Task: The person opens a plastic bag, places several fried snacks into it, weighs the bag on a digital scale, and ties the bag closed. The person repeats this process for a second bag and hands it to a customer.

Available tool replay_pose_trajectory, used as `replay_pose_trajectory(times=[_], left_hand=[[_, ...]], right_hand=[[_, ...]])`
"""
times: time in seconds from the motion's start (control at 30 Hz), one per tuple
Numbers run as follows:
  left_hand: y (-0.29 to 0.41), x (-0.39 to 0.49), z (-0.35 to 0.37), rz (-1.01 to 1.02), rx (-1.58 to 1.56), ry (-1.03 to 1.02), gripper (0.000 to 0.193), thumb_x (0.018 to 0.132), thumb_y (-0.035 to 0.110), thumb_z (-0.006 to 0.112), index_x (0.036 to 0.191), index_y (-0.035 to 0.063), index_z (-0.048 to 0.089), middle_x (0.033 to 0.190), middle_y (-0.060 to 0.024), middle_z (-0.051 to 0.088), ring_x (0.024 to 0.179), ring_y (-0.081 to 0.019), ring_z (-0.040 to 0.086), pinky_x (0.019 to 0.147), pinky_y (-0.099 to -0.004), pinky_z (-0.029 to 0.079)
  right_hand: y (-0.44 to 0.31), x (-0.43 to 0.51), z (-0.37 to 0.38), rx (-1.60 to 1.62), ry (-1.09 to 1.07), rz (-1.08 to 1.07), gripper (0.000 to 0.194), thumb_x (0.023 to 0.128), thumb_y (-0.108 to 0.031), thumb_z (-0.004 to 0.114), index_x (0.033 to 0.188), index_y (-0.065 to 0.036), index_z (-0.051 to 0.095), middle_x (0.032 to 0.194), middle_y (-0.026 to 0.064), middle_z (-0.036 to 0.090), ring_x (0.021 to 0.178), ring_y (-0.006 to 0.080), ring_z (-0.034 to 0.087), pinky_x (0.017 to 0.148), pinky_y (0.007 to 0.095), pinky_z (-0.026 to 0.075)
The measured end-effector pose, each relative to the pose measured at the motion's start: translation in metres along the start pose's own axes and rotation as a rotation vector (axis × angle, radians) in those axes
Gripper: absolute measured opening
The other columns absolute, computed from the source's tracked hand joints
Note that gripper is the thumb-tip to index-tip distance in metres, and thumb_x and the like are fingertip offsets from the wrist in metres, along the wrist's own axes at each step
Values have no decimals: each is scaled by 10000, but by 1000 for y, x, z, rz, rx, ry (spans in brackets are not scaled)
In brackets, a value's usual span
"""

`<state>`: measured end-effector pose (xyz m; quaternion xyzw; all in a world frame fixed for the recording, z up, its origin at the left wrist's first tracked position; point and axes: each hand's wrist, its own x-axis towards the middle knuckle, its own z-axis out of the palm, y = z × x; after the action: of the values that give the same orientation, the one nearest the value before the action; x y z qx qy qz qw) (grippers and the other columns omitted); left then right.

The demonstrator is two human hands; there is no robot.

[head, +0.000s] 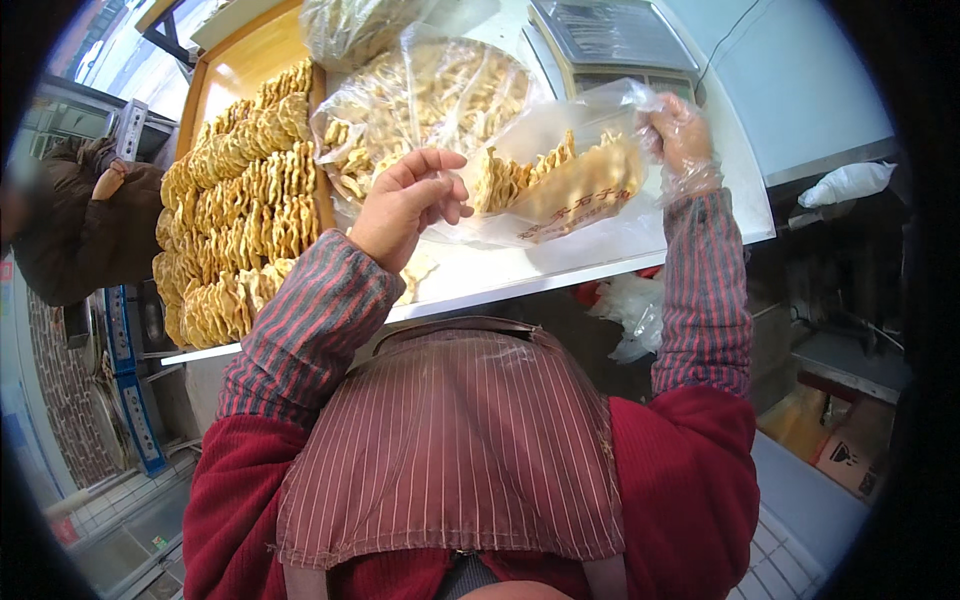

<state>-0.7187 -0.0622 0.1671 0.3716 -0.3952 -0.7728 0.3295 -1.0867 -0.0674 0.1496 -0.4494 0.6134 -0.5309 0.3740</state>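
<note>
My right hand (679, 135), in a thin clear plastic glove, grips one edge of a printed clear plastic bag (529, 139). The bag bears red writing and lies tilted on the white tabletop. Inside it, rows of thin golden flatbread crisps (502, 184) stand on edge. My left hand (412, 199) is bare, its fingers loosely bent and apart, at the near left side of the bag. I see nothing held in it. Behind the bag, a larger clear plastic bag (442, 90) covers a heap of similar crisps. A few broken pieces (418, 271) lie by my left wrist.
Stacked rows of crisps (255, 180) fill a wooden tray (251, 52) at the left. A weighing scale (615, 37) stands at the back right of the white table (739, 202). White plastic bags (634, 315) hang below its front edge. Another person (97, 217) is at far left.
</note>
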Motion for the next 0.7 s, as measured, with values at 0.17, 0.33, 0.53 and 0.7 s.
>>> replay_pose_trajectory(times=[0.17,0.33,0.53,0.7], left_hand=[[-52,20,14,-178,-76,25,265,918,-34,507,1178,-2,543,932,-89,632,759,-179,623,856,-339,538],[-79,24,10,-304,-83,-25,237,920,-16,541,1154,16,558,955,-92,640,841,-206,648,861,-341,537],[-87,17,-4,-327,-142,-84,216,922,1,552,1136,16,576,955,-92,652,913,-216,661,884,-357,539],[-97,7,-5,-339,-82,-79,230,922,10,556,1150,4,588,996,-93,658,920,-206,660,903,-356,539]], right_hand=[[63,-16,-19,-539,23,141,121,895,-172,623,959,-96,694,792,61,662,655,156,580,610,307,482],[6,-55,-5,-925,77,-262,236,876,-232,694,1015,-41,683,884,144,687,811,230,640,782,374,520],[-4,-70,102,-871,-733,306,372,883,-399,652,849,-32,703,792,168,670,763,268,668,730,396,519],[68,-69,171,-923,-755,270,348,873,-352,633,938,-20,711,924,202,700,890,328,692,761,421,526]])
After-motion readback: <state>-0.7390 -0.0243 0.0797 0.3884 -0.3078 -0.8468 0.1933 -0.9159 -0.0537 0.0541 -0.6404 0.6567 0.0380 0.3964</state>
